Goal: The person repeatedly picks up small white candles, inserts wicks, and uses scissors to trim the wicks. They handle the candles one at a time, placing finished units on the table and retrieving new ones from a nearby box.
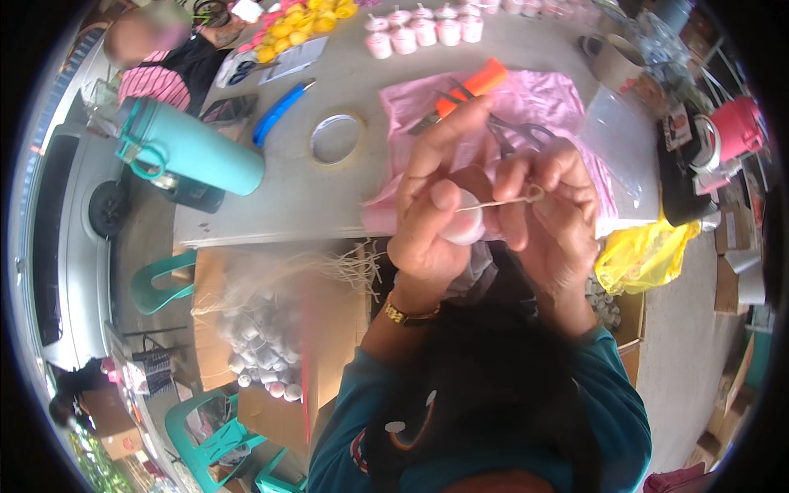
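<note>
In front of my chest, above the table's near edge, my left hand is closed round a small round white-and-pink pot. A thin cream string runs from the pot across to my right hand. The fingertips of that hand pinch the string, and a small loop in it shows at them. Just beyond my hands a pink cloth lies on the table, with dark-handled scissors and an orange-handled tool on it. My fingers hide part of the pot.
Leftward on the table are a tape roll, a blue cutter and a teal bottle. Pink-and-white cups stand in rows behind. An open box holds white pots; strings overhang it. Another person sits far left.
</note>
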`<state>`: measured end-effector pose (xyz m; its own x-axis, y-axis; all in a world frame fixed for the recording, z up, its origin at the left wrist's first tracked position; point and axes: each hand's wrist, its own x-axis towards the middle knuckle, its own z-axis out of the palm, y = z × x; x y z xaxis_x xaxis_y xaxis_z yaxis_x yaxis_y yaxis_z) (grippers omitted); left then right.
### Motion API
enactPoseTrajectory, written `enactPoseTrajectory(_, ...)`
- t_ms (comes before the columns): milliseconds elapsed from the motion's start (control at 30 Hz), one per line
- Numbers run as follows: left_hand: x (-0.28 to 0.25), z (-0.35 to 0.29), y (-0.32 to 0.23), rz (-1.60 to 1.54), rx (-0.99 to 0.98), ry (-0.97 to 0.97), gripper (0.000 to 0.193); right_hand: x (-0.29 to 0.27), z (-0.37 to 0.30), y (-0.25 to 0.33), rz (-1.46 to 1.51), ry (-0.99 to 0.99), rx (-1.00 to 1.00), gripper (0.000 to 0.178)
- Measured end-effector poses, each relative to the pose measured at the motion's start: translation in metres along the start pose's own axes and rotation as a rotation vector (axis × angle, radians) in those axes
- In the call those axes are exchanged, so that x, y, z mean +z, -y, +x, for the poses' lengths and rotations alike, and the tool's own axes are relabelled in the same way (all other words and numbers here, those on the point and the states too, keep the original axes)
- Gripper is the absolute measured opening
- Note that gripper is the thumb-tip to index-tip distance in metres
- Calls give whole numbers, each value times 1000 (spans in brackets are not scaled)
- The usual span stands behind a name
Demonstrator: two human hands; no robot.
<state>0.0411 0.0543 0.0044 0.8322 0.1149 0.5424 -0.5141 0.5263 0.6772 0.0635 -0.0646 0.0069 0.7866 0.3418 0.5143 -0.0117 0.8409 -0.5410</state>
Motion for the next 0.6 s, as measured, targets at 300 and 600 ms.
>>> enactPoseTrajectory(300, 0, -4, -7, 692, 205, -41, 13, -14, 2, 7, 102, -99, 101, 3)
enactPoseTrajectory(600, 0, -4, -2, 866, 237, 3, 8, -20, 0, 10, 278, -163, 195, 3)
